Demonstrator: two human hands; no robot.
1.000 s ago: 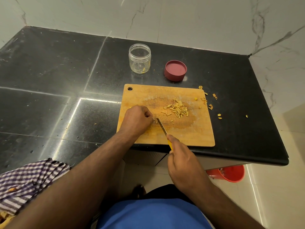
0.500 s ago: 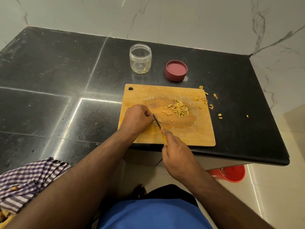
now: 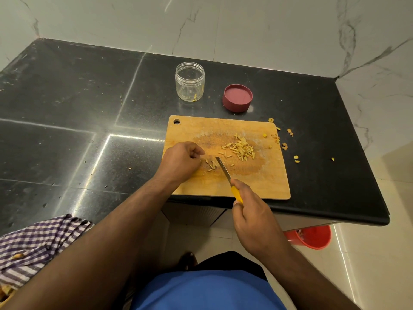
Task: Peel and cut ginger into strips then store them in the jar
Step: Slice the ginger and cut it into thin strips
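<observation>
Here, pale ginger strips [image 3: 240,148] lie thin, heaped.

Cutting board [image 3: 257,184] at the counter's [image 3: 67,108] near edge. On the board: ginger strips [image 3: 240,148] at its centre, a smaller cluster of strips [image 3: 211,164] to the left of them, the knife [image 3: 223,170] between the two. Behind the board: jar [image 3: 190,81] and, to its right, lid [image 3: 237,97]. Right of the board: peel scraps [image 3: 284,146]. Far left of the board: cloth [image 3: 38,242]
</observation>
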